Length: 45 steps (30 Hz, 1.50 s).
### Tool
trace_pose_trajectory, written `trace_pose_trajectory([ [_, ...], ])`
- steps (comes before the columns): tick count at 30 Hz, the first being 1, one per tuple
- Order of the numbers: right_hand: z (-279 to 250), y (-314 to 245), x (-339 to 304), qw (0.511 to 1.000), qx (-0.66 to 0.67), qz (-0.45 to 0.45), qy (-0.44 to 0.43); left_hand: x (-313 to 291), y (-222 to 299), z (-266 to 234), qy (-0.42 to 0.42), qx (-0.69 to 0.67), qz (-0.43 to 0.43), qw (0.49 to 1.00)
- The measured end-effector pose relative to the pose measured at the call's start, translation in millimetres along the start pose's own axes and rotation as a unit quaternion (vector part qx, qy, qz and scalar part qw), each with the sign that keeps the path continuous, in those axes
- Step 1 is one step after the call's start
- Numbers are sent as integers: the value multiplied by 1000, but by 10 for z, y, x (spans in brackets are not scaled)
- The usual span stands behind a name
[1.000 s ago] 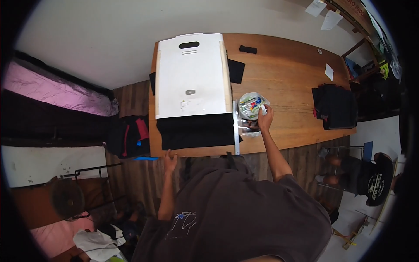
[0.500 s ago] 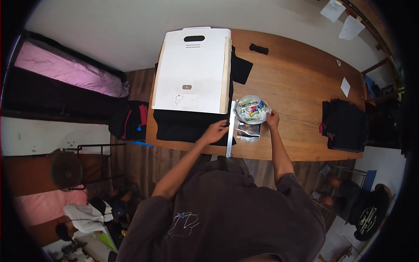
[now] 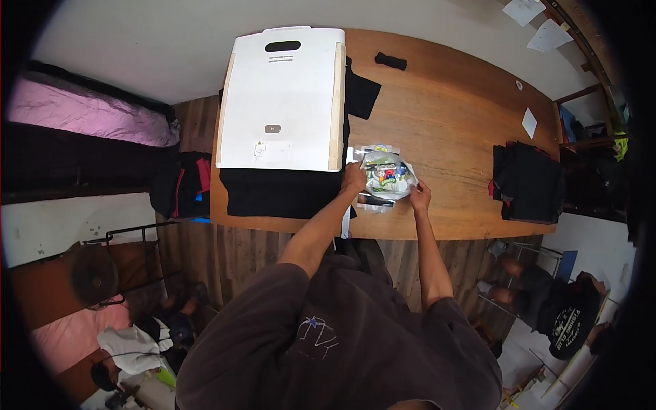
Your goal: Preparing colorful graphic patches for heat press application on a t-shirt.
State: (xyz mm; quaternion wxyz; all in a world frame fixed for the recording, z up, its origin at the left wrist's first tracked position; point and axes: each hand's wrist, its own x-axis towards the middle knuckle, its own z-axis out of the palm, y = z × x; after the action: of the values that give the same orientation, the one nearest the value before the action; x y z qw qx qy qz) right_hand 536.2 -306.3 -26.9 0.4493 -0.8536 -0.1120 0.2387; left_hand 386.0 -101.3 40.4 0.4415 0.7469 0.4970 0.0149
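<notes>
Ruler point(image 3: 346, 222) lies nearest you; your right hand point(image 3: 420, 197) pinches the bag point(image 3: 387, 180) by its right rim on the bench point(image 3: 451, 137). Your left hand point(image 3: 354, 178) has just left the cloth point(image 3: 280, 195) for the opposite rim, grip unclear, so both hands now flank it. The board point(image 3: 280, 99) lies beyond.

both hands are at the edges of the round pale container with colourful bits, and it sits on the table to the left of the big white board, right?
Not quite: the head view shows the round pale container to the right of the big white board, not the left. It is on the table, with the left hand and right hand at its edges.
</notes>
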Motion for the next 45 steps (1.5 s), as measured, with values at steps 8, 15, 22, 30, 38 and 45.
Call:
trace_pose_trajectory([
  [8, -212, -1074, -831, 991, 132, 7, 9, -693, 84, -1021, 50, -77, 173, 981],
  [15, 986, -1674, -800, 972, 61, -229, -9, -570, -315, -2230, 168, -27, 138, 976],
  [22, 1472, -2401, -954, 982, 152, -86, -74, -234, -947, -2764, 166, -81, 133, 974],
  [30, 1173, -1396, -1713, 968, 237, 40, 73, -802, -1417, -2716, 102, -171, 140, 970],
  [38, 1122, -392, -2199, 978, 139, 107, 115, -1044, -1519, -2801, 15, -126, 168, 978],
  [45, 978, -585, -1333, 979, -29, 22, 202, -972, -1205, -2815, 34, -104, 181, 977],
])
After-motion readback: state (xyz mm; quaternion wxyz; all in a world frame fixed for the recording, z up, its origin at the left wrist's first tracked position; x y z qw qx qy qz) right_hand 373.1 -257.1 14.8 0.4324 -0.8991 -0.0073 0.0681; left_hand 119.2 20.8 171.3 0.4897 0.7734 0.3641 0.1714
